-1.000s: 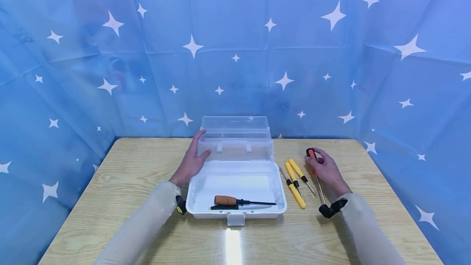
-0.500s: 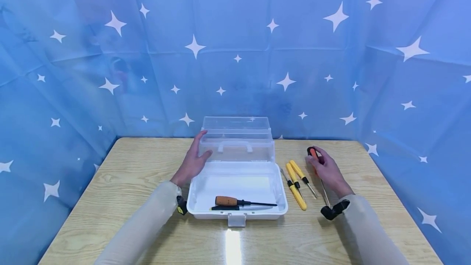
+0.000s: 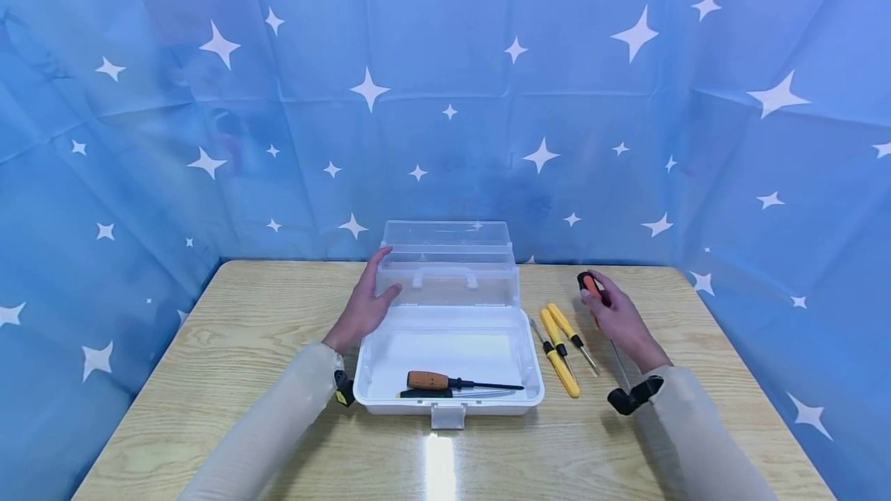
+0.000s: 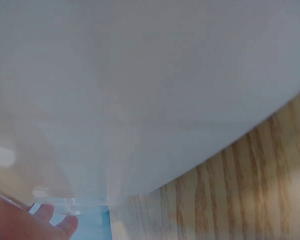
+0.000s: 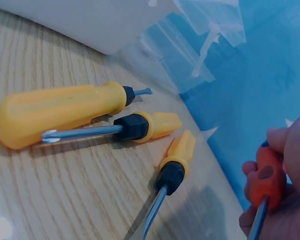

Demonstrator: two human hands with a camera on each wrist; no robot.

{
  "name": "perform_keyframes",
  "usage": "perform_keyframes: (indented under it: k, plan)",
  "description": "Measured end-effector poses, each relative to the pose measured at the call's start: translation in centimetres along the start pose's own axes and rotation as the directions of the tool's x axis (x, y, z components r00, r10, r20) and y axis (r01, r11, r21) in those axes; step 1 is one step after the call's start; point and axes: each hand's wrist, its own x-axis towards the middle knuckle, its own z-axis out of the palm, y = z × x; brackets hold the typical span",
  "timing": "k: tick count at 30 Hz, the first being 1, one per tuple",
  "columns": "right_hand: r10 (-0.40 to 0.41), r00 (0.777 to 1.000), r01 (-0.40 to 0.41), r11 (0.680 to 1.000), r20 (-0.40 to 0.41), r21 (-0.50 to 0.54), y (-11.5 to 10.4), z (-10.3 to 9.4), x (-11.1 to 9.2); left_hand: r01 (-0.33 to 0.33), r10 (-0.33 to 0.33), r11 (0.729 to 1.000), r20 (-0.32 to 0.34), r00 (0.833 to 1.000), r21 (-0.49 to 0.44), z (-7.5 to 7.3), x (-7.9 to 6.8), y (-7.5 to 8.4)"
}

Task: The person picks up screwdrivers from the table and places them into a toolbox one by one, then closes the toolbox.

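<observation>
My right hand [image 3: 622, 325] holds a red-and-black-handled screwdriver [image 3: 591, 284], its shaft running back beneath the wrist. In the right wrist view, fingers and thumb wrap its red handle [image 5: 268, 177]. A white toolbox [image 3: 445, 406] stands in the middle with its clear lid [image 3: 445, 257] raised. My left hand [image 3: 362, 311] grips the lid's left edge, thumb in front. In the left wrist view the pale box wall [image 4: 155, 100] fills most of the frame; the left hand's fingertips [image 4: 67, 225] show below. Inside the box lie a brown-handled screwdriver [image 3: 429, 380] and a black-handled one [image 3: 426, 393].
Between the box and my right hand lie yellow-handled screwdrivers [image 3: 562, 374], grouped close together on the wooden table [image 3: 271, 315]. A blue curtain with white stars [image 3: 445, 138] hangs behind the table and along both sides.
The right hand has risen slightly with the red-and-black screwdriver, whose shaft has swung under the wrist. The left hand stays on the lid. The view shifted a little.
</observation>
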Motion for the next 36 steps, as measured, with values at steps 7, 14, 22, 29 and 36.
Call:
perform_keyframes:
  k: [7, 14, 22, 29, 36]
  plan:
    - [-0.013, 1.000, 0.013, 1.000, 0.002, -0.004, -0.4, 0.0, -0.1, 0.003, -0.003, 1.000, 0.002, 1.000, 0.000, 0.0, 0.0, 0.0]
    - [-0.027, 1.000, 0.027, 1.000, 0.002, -0.009, -0.7, 0.0, -0.1, 0.001, -0.001, 1.000, 0.004, 1.000, 0.002, -0.1, 0.0, 0.0]
    - [-0.033, 0.999, 0.033, 0.999, 0.003, -0.026, -1.1, -0.3, -0.3, -0.004, 0.004, 1.000, -0.001, 1.000, -0.002, 0.0, -0.1, 0.1]
    - [-0.040, 0.999, 0.040, 0.999, 0.013, -0.021, -1.3, -0.5, -0.5, -0.001, 0.001, 1.000, 0.003, 1.000, 0.008, 0.0, 0.2, -0.3]
    - [-0.081, 0.996, 0.082, 0.997, 0.037, -0.014, -1.8, -0.5, -0.7, 0.003, -0.003, 1.000, -0.007, 1.000, 0.003, 0.5, 1.6, -3.4]
